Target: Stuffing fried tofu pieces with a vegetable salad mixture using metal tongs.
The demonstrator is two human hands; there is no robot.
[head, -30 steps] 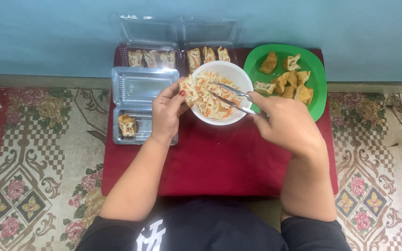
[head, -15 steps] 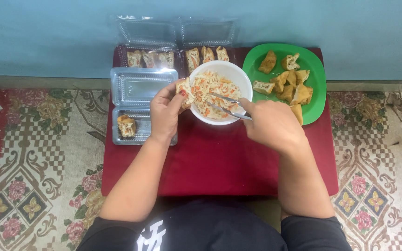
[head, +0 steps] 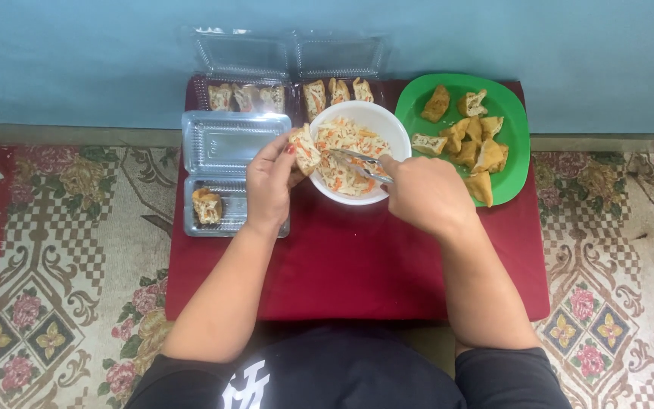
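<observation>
My left hand [head: 268, 184] holds a stuffed tofu piece [head: 304, 148] at the left rim of a white bowl [head: 391, 129] filled with shredded vegetable filling [head: 346, 144]. My right hand [head: 425, 193] grips a metal spoon [head: 357, 159] whose tip lies in the filling, pointing toward the tofu piece. Both hands are over the near side of the bowl, on a low table with a dark red cloth [head: 357, 265].
A green plate [head: 512, 113] of fried tofu pieces sits right of the bowl. An open clear plastic box [head: 232, 178] with one filled piece [head: 207, 206] lies left. Two more clear boxes [head: 289, 76] with filled pieces stand behind. A patterned carpet [head: 62, 250] surrounds the table.
My right hand has drawn left and nearer with the spoon. My left hand has lifted the tofu piece higher at the bowl's left rim.
</observation>
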